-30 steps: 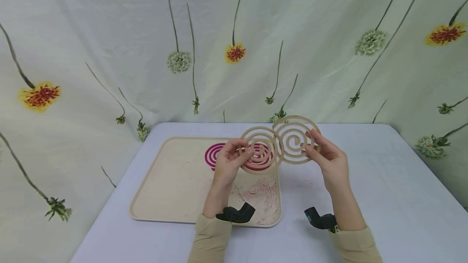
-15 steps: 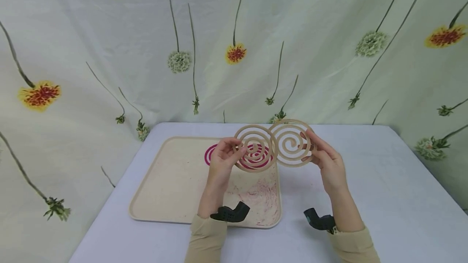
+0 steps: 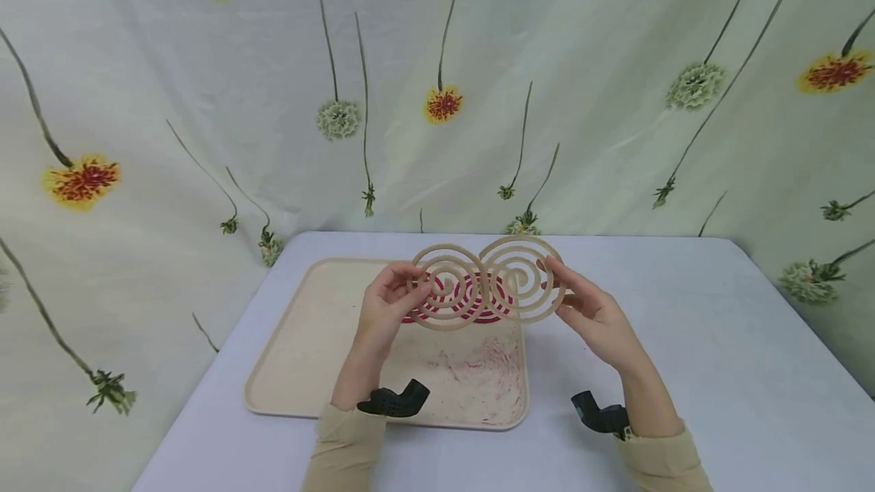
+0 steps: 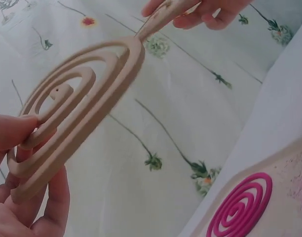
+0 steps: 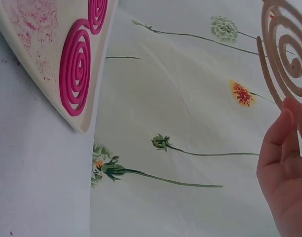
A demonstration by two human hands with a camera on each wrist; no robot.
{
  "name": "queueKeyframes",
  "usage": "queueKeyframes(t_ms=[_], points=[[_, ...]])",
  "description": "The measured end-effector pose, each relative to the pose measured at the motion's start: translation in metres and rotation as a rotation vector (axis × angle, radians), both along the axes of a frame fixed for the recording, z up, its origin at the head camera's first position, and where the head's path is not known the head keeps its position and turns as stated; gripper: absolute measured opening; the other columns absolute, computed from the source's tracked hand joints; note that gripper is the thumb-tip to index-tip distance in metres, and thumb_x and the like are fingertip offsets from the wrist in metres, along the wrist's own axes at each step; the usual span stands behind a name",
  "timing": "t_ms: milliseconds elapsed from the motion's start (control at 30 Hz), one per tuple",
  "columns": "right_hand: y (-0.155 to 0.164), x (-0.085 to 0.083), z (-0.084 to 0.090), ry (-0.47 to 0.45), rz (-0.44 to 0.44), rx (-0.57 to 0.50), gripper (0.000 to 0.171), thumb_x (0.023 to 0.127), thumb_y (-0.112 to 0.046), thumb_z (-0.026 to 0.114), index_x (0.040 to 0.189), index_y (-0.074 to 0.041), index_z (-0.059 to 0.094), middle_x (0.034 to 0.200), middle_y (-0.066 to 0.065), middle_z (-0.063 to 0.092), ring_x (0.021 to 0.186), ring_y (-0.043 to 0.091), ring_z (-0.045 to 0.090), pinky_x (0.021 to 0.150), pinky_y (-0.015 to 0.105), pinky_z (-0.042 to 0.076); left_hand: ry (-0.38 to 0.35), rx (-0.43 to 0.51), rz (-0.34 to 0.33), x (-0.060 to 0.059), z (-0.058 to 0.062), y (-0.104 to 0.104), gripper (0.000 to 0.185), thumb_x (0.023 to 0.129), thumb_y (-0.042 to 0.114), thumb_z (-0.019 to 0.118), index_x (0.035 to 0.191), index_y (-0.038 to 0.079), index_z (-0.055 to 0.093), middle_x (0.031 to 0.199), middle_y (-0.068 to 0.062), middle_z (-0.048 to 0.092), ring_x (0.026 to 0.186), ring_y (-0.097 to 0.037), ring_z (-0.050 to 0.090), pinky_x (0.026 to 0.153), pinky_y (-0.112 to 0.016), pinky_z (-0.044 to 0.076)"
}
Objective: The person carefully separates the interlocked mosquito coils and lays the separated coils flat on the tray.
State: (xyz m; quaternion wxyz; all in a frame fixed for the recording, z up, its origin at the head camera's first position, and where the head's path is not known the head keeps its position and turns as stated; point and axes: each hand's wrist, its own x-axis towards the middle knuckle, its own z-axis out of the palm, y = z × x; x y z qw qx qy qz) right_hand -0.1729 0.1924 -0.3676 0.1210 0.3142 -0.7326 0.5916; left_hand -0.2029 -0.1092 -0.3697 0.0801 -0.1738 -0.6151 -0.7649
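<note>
Two tan mosquito coils are held up above the tray, side by side. My left hand (image 3: 379,313) pinches the left coil (image 4: 87,129) at its outer side, thumb in front and fingers behind. At the other end, my right hand (image 3: 601,317) grips the outer edge of the right coil (image 5: 294,66) between thumb and fingers. The coils meet at their inner edges; whether they are joined there I cannot tell. Below and behind them, two pink mosquito coils (image 5: 80,69) lie touching on the tray, partly covered in the head view.
The cream tray (image 3: 307,355) lies on the left and middle of a white-covered table (image 3: 718,340). Pink crumbs and smears (image 3: 488,363) mark its right part. A flowered cloth (image 3: 581,59) hangs behind the table. Each wrist carries a black camera (image 3: 396,401).
Both hands have moved left and slightly down with the tan coils. The coils now hang more over the pink ones, and the grip of each hand is kept.
</note>
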Motion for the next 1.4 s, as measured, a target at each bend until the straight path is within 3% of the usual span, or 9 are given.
queueKeyframes(t_ms=[200, 367, 567, 800, 933, 1033, 1233, 1400], points=[[-0.004, 0.000, -0.001, -0.035, -0.130, 0.111, 0.042, 0.093, -0.001, 0.054, 0.135, -0.005, 0.049, 0.137, 0.012, 0.049, 0.116, 0.004, 0.049, 0.088, 0.018, 0.044, 0.014, 0.000, 0.017, 0.000, -0.003, -0.026, 0.022, 0.083, -0.007, 0.065, 0.099, 0.008, 0.061, 0.094, -0.002, 0.061, 0.079, -0.011, 0.059, 0.068, -0.019, 0.051], [-0.009, 0.000, -0.003, -0.028, -0.168, 0.139, 0.029, 0.094, -0.003, 0.054, 0.122, -0.008, 0.059, 0.117, 0.007, 0.060, 0.099, 0.007, 0.053, 0.078, 0.024, 0.047, 0.026, -0.022, 0.010, 0.002, 0.001, -0.036, 0.022, 0.083, -0.009, 0.064, 0.099, 0.008, 0.061, 0.094, -0.002, 0.061, 0.079, -0.011, 0.060, 0.069, -0.020, 0.052], [-0.014, -0.005, -0.009, -0.015, -0.160, 0.158, 0.019, 0.088, 0.001, 0.061, 0.106, 0.000, 0.069, 0.097, 0.005, 0.042, 0.084, 0.014, 0.043, 0.064, 0.025, 0.043, -0.013, -0.130, -0.050, 0.000, -0.001, -0.043, 0.019, 0.084, -0.005, 0.065, 0.099, 0.004, 0.060, 0.095, -0.002, 0.060, 0.076, -0.010, 0.060, 0.068, -0.021, 0.052], [-0.025, -0.009, -0.017, -0.128, -0.166, 0.125, 0.029, 0.087, -0.010, 0.066, 0.116, -0.005, 0.063, 0.089, 0.007, 0.064, 0.069, 0.015, 0.062, 0.060, 0.029, 0.056, -0.010, -0.233, -0.113, -0.006, -0.008, -0.058, 0.019, 0.084, -0.004, 0.065, 0.101, -0.003, 0.058, 0.096, -0.003, 0.061, 0.076, -0.012, 0.064, 0.064, -0.021, 0.050], [-0.030, -0.012, -0.023, -0.192, -0.137, 0.044, 0.028, 0.085, -0.005, 0.068, 0.111, -0.003, 0.057, 0.088, 0.015, 0.067, 0.070, 0.017, 0.065, 0.059, 0.033, 0.057, -0.018, -0.279, -0.173, -0.010, -0.015, -0.071, 0.023, 0.086, -0.005, 0.062, 0.106, -0.009, 0.053, 0.093, -0.005, 0.063, 0.077, -0.014, 0.066, 0.063, -0.023, 0.051], [-0.032, -0.015, -0.029, -0.267, -0.117, 0.026, 0.025, 0.085, -0.005, 0.068, 0.107, -0.001, 0.058, 0.089, 0.015, 0.068, 0.072, 0.017, 0.066, 0.059, 0.033, 0.057, -0.061, -0.303, -0.206, -0.011, -0.021, -0.080, 0.030, 0.087, -0.003, 0.060, 0.114, -0.009, 0.047, 0.092, -0.007, 0.064, 0.076, -0.016, 0.067, 0.061, -0.024, 0.050], [-0.034, -0.022, -0.044, -0.433, -0.112, 0.100, 0.026, 0.086, -0.009, 0.068, 0.110, 0.000, 0.062, 0.095, 0.015, 0.068, 0.078, 0.015, 0.066, 0.063, 0.030, 0.056, -0.153, -0.338, -0.265, -0.017, -0.035, -0.088, 0.035, 0.089, -0.002, 0.058, 0.121, -0.007, 0.043, 0.089, -0.010, 0.065, 0.072, -0.016, 0.065, 0.057, -0.023, 0.049], [-0.035, -0.025, -0.054, -0.494, -0.080, 0.126, 0.028, 0.087, -0.007, 0.065, 0.112, 0.005, 0.060, 0.095, 0.019, 0.068, 0.077, 0.016, 0.064, 0.064, 0.030, 0.056, -0.219, -0.355, -0.297, -0.021, -0.046, -0.088, 0.035, 0.088, -0.003, 0.058, 0.120, -0.010, 0.045, 0.090, -0.010, 0.065, 0.071, -0.015, 0.065, 0.062, -0.024, 0.053]])
